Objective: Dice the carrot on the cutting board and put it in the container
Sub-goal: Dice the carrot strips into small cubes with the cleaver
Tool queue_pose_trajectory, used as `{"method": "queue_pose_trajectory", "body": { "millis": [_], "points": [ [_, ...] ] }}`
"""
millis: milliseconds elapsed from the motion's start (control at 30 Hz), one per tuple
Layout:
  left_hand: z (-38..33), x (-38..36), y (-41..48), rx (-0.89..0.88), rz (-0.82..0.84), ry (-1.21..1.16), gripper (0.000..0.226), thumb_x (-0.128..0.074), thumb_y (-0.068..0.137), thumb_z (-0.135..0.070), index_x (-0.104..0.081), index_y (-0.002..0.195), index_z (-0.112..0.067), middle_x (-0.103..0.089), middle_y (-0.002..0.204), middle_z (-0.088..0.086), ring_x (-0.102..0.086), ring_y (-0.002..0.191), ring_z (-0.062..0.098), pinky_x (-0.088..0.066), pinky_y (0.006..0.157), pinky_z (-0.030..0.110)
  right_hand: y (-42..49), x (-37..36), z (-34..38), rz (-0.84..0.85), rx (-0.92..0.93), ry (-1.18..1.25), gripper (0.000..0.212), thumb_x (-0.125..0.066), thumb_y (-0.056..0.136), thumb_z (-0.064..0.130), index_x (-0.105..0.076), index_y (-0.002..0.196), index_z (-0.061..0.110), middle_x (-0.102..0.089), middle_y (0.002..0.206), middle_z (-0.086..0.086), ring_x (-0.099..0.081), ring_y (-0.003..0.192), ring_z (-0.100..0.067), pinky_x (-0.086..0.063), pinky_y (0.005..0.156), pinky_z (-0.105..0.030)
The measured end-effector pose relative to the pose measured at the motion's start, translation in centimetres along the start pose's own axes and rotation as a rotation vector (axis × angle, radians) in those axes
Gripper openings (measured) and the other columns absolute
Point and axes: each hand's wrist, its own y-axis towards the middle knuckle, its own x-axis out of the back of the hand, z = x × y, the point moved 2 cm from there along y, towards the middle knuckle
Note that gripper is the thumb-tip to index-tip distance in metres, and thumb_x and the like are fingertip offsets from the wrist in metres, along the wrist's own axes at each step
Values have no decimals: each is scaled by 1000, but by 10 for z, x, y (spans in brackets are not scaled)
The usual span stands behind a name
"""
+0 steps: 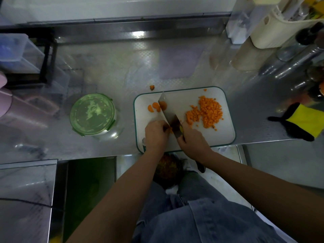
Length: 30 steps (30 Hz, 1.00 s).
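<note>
- Your right hand is wrapped round the handle of the knife, low in the middle of the frame.
- The blade slants up and to the left across the cutting board.
- Your left hand sits just left of the blade. Its fingers are curled down over a carrot piece, of which only a sliver of orange shows by the steel.
- A few carrot slices lie at the board's upper left, touching the blade.
- The diced carrot is heaped on the board's right half.
- A stray carrot chunk lies on the steel counter, just above the board's top edge.
- The container stands centre left, well apart from the board, its green lid on.
- A yellow and black cloth lies at the right edge.
</note>
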Motion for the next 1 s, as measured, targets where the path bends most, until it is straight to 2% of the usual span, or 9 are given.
{"method": "queue_pose_trajectory", "body": {
  "millis": [200,367,533,667,800,900,1000],
  "points": [
    [1,-1,2,10,-11,1,14,-63,86,-17,-76,87,-12,-72,85,7,-63,80,23,-40,70,29,0,-2,2,20,4,-24,34,-51,90,12,-44,121,2,-43,67,2,-41,56,-16,-27,48,-29],
    [2,-3,2,-14,-13,43,15,-62,86,-17,-75,86,-9,-69,82,11,-61,79,26,-43,69,34,0,-1,3,24,21,-56,34,-51,90,10,-45,122,1,-36,59,8,-33,48,-7,-21,43,-25],
    [1,-4,1,-32,-25,87,16,-60,87,-15,-73,85,-6,-65,83,12,-58,81,26,-39,68,31,-10,5,-8,67,28,-88,21,-50,88,10,-46,108,4,-43,58,1,-45,51,-23,-33,47,-33],
    [1,-4,-1,-42,-42,109,14,-61,87,-14,-73,87,-6,-64,84,13,-56,83,26,-32,66,28,-12,7,-10,95,52,-100,16,-51,88,10,-46,102,4,-44,59,0,-45,50,-23,-33,47,-32],
    [1,-5,-2,-53,-62,114,13,-61,86,-13,-73,85,-7,-63,83,13,-56,83,27,-33,67,29,-10,9,-11,106,72,-123,17,-50,88,11,-46,103,5,-45,59,-1,-46,50,-24,-33,46,-33],
    [0,-5,-2,-43,-69,110,13,-61,87,-13,-73,86,-6,-63,84,14,-56,84,27,-30,67,28,-9,6,-10,91,60,-118,18,-50,88,11,-45,104,5,-41,57,3,-42,48,-20,-27,43,-30],
    [-1,-5,-2,-39,-68,104,13,-61,87,-12,-71,83,-4,-63,83,16,-55,82,29,-29,66,28,-3,2,-3,92,68,-107,25,-50,89,11,-45,113,5,-40,57,5,-38,47,-16,-25,43,-29]
  ]
}}
